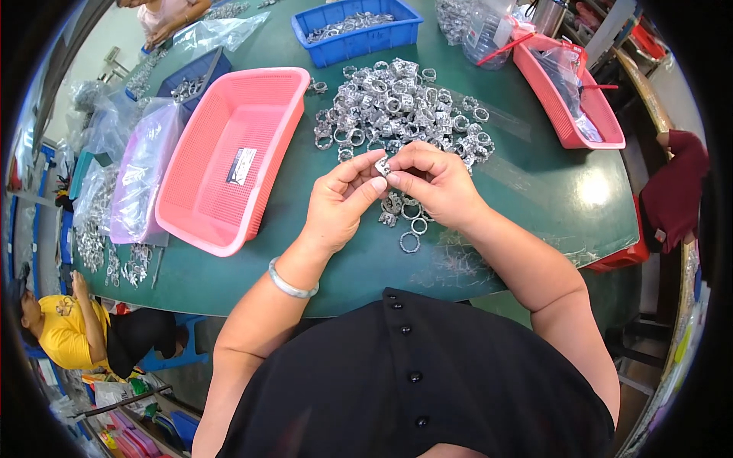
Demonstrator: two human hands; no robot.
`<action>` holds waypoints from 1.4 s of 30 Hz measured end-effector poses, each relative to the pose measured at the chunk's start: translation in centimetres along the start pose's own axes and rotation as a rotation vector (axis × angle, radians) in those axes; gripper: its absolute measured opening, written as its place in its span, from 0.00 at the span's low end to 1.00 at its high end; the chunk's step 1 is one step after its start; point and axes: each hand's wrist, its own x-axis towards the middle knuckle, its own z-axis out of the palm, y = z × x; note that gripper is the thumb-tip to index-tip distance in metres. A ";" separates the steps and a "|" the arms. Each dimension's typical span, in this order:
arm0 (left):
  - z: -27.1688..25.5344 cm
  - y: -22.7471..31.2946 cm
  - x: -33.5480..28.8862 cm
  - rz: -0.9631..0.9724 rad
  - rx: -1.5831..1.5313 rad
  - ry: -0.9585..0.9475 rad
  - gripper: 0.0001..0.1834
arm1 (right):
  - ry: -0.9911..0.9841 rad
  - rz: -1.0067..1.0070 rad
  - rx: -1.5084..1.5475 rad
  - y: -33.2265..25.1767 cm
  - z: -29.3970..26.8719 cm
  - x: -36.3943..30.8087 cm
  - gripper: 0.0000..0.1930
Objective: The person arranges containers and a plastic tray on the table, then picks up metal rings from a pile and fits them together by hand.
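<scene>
My left hand (340,204) and my right hand (434,185) meet above the green table (534,191), both pinching one small silver metal piece (381,165) between thumbs and fingertips. A silver bangle (289,283) circles my left wrist. Just beyond my fingers lies a large heap of silver metal rings (401,103). A few loose rings (410,233) sit on the table under and below my right hand.
A pink mesh basket (229,153) with a small card in it stands left of my hands. A blue bin (355,30) of metal parts is at the back, another pink basket (569,91) at back right. Plastic bags (141,172) of parts lie far left. A person in yellow (69,332) sits lower left.
</scene>
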 end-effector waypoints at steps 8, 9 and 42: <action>-0.2 -0.3 -0.1 -0.132 -0.107 0.040 0.15 | -0.024 -0.194 -0.219 1.3 -0.2 -0.1 0.06; -0.3 -0.2 -0.2 -0.164 -0.163 0.056 0.14 | -0.024 -0.193 -0.219 1.3 -0.2 0.0 0.06; -1.0 -0.9 -0.4 -0.201 -0.142 -0.014 0.12 | -0.014 -0.177 -0.315 1.0 -0.4 -0.2 0.12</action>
